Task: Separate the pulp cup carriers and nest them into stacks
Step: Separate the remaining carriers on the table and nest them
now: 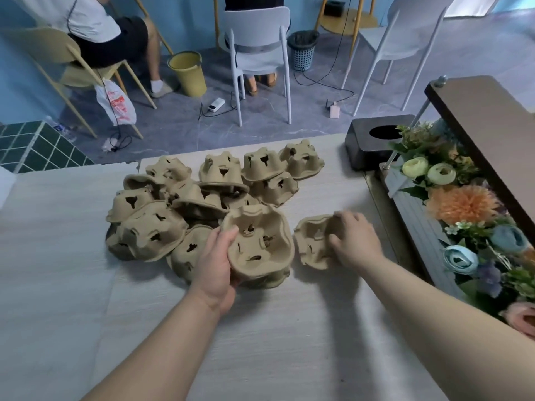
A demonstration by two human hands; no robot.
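Left hand grips a tan moulded-pulp cup carrier; right hand holds another carrier beside the black box and flower planter.

Operator body: two bare forearms, both reaching over the bench from its near edge. No sleeves in shot, arms uncovered right up to the frame border. Left hand and right hand: no gloves, no rings, no watch or wristband visible. No markings, tape or cables on either arm. Nothing else of the body in view.
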